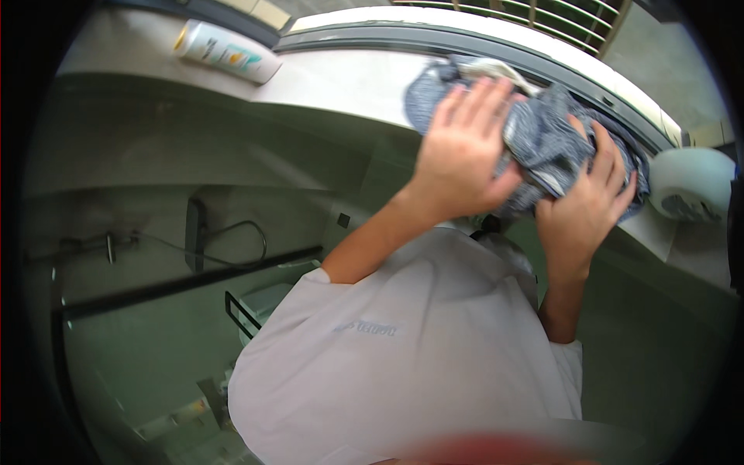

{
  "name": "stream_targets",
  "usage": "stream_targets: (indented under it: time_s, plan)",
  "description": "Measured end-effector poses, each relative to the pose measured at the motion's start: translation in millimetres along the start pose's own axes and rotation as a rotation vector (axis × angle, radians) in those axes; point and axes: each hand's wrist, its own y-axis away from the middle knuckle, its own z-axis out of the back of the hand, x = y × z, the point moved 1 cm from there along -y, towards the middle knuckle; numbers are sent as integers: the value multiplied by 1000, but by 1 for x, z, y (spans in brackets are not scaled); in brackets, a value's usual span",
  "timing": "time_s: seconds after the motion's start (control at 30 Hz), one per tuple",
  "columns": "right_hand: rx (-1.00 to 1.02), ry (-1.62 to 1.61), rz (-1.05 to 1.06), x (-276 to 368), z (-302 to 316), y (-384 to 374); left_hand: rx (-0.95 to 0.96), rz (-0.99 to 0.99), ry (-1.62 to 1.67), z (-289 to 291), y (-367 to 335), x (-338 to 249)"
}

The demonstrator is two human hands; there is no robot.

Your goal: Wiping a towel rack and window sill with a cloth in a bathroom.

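From where I stand, the grey-blue cloth (546, 128) lies bunched on the window ledge (349, 81). The left hand (461, 167) rests over it, fingers stretched out; the right hand (587, 205) bends its fingers over the right end, though blur hides whether it truly grips. It should handle light, soft and floppy, hard to damage, best held by a thick gathered fold.

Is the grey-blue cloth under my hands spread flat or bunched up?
Bunched up: the cloth shows creases and overlapping folds beneath your left hand and right hand.
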Motion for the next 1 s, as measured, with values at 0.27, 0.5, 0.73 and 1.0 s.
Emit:
stream_targets:
  time_s: [0.27,0.5,0.73,1.0]
  plan:
    - [-4,-56,-21,0,-4,1,-83,-17,77,-5,2,4]
    - [-22,-63,2,3,-2,0,-113,20,107,-7,3,3]
    - [-49,-103,16,8,-1,-4,-164,39,170,-11,5,9]
    - [4,-109,23,15,-2,-7,-161,54,186,-9,7,12]
